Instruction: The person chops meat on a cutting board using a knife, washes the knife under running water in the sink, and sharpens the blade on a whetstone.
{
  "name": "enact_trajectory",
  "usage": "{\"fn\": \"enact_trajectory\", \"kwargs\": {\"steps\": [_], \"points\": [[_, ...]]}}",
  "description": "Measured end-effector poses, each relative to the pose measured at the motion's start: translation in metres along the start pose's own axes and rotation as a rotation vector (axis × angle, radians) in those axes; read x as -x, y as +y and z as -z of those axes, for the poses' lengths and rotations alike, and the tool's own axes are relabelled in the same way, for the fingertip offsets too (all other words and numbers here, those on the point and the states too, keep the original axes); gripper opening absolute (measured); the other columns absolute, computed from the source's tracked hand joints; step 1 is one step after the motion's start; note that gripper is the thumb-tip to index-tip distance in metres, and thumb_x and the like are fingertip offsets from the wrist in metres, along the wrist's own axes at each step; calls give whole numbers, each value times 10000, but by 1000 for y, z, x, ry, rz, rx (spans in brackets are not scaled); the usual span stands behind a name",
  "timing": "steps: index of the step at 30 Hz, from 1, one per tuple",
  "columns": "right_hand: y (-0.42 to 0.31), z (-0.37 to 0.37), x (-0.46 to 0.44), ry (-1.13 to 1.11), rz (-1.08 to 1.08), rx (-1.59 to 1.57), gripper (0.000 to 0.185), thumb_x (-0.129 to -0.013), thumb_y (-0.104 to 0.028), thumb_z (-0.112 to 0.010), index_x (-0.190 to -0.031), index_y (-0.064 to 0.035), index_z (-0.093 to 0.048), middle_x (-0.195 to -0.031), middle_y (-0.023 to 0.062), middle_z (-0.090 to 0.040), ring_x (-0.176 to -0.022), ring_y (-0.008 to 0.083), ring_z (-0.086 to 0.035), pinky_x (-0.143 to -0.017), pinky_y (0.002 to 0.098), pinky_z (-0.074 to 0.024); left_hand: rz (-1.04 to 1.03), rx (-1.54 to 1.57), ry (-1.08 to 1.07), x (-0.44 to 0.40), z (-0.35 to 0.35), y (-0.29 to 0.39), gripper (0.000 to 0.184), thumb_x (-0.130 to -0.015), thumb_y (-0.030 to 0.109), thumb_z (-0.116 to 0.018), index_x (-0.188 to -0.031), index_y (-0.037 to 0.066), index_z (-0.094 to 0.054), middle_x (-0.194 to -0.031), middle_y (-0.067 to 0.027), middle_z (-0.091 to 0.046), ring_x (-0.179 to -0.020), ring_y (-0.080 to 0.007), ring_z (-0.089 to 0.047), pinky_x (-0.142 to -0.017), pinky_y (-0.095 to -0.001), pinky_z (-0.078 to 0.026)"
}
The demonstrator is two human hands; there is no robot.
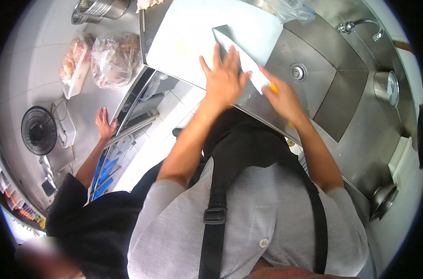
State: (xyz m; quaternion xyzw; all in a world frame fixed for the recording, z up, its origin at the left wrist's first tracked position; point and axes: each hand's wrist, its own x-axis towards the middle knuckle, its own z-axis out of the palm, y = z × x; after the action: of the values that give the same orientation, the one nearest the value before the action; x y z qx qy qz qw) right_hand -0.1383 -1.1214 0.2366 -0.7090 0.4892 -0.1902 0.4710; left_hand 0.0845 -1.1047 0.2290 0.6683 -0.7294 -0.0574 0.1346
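My right hand [283, 98] is closed round the yellow handle of a kitchen knife [248, 63]. The broad blade points away from me, up and to the left, over a white cutting board [183, 35]. Close beside the blade is my left hand [223, 83], its fingers spread. Its fingertips overlap the blade's edge in this view, and I cannot tell whether they touch it. Part of the knife handle is hidden by my right fingers.
A steel sink [323, 79] with a tap [360, 28] lies right of the board. Left are a bagged item [116, 60], a tray of raw meat [74, 65] and a black fan [38, 130]. A co-worker's hand [105, 124] rests on the left counter.
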Motion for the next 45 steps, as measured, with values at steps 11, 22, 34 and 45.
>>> {"fn": "enact_trajectory", "kwargs": {"steps": [11,22,34,45], "points": [[-4,-24,10,23,11,24,611,-970,-190,-710,-1559,-217,-550,-1123,275,-724,-1006,458,-712,-866,438,-559,-70,-173,-88,13,14,0,709,-1097,510,-438,-1473,-78,-559,-1625,-229,-474,-1563,-354,-375,-1225,-743,-136],[10,-41,16,106,138,-13,637,-933,-165,-723,-1549,-203,-562,-1056,276,-725,-901,393,-735,-806,448,-556,-116,-41,-131,20,14,-12,695,-1098,482,-436,-1451,-103,-560,-1641,-277,-420,-1553,-372,-380,-1240,-708,-181],[-2,-29,0,-30,-61,-52,620,-970,-148,-708,-1569,-177,-547,-1412,195,-679,-1255,301,-685,-1044,363,-514,-126,-31,-100,9,4,-21,624,-1053,373,-518,-1481,-80,-553,-1649,-248,-427,-1553,-362,-387,-1259,-689,-172],[-11,-40,-89,99,55,47,593,-943,-209,-729,-1520,-188,-590,-1087,287,-731,-963,405,-741,-852,445,-568,-36,-158,-46,-72,-20,-71,623,-1104,400,-403,-1579,1,-460,-1709,-182,-358,-1604,-308,-302,-1241,-745,-129]]}}
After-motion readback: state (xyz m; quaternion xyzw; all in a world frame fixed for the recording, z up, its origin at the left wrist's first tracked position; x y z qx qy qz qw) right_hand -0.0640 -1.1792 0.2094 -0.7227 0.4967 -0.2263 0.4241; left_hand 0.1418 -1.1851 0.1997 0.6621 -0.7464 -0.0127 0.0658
